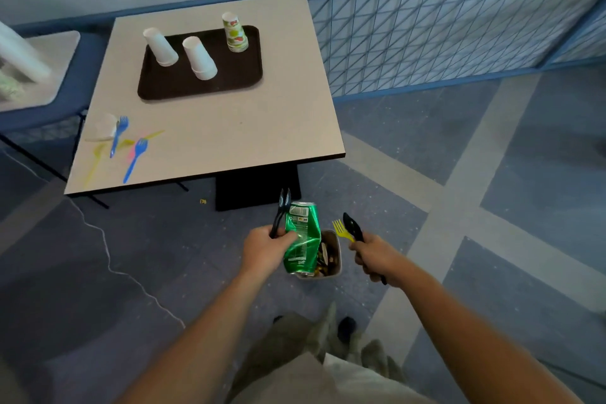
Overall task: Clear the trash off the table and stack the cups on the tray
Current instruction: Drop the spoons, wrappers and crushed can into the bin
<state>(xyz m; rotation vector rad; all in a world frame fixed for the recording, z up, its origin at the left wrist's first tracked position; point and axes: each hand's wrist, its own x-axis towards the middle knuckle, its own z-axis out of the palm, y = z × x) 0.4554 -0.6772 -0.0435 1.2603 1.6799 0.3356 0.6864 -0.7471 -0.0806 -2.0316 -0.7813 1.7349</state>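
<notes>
Left hand (pixel 265 251) was seen curled round a crushed green can (pixel 301 238), with black plastic cutlery (pixel 281 211) pinched in the same grip and pointing up. Right hand (pixel 373 257) was closed round a black utensil (pixel 352 228) and a yellow fork (pixel 341 229), tines up. Both hands were held over the floor, in front of the table's near edge. A small bin (pixel 338 259) was noted on the floor below and between them, partly hidden by the can. Brownish scraps were visible inside it.

The table (pixel 262 128) was recorded up and to the left. A dark tray (pixel 203 85) lay on its far half. Three stacks of upturned cups stood on the tray: a white stack (pixel 160 46) at the left, a second white stack (pixel 199 58) near the middle, and a patterned stack (pixel 234 32) at the far right corner, all apart from one another.

At the table's near left corner a loose heap of coloured forks (pixel 137 154) was noted (blue, yellow and pink, overlapping). A white object (pixel 106 129) lay beside it, too blurred to be identified.
</notes>
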